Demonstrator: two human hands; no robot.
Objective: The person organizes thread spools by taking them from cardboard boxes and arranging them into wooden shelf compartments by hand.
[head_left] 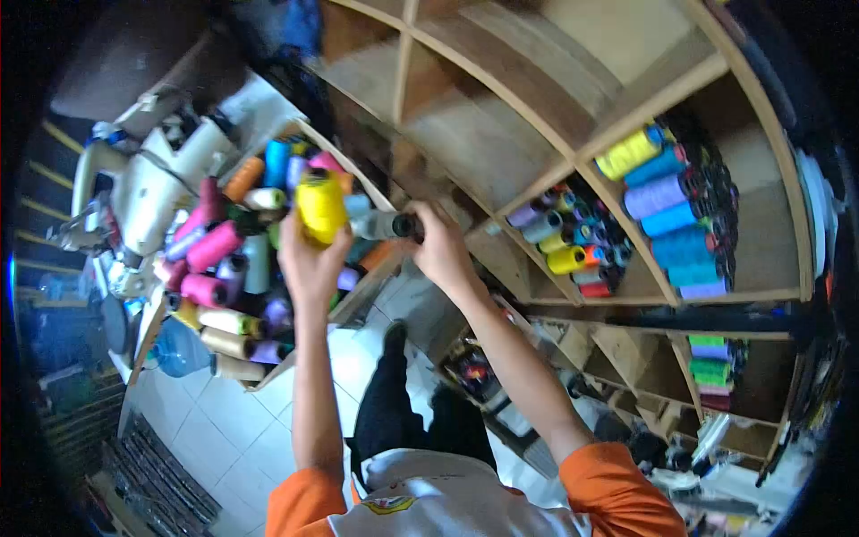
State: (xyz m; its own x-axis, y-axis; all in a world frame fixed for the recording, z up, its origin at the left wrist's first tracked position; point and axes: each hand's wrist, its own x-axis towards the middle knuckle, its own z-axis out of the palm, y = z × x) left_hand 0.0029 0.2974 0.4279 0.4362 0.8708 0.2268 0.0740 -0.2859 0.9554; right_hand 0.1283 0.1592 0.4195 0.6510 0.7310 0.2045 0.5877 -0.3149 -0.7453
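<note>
My left hand (310, 259) is closed around a yellow thread spool (321, 206), held upright above a wooden box (365, 294). Many loose thread spools in several colours fill that box, among them a pink spool (213, 246) and a blue spool (276, 164). To the right, my right hand (441, 246) grips the dark end of a grey thread spool (376, 225), which lies sideways and points toward the yellow one. Whether the two spools touch, I cannot tell.
A wooden shelf (573, 166) with square compartments rises on the right. One compartment holds stacked blue and purple spools (662, 201); its neighbour holds smaller mixed spools (564, 259). A white sewing machine (161, 183) stands at left, beyond the box. Tiled floor (215, 430) lies below.
</note>
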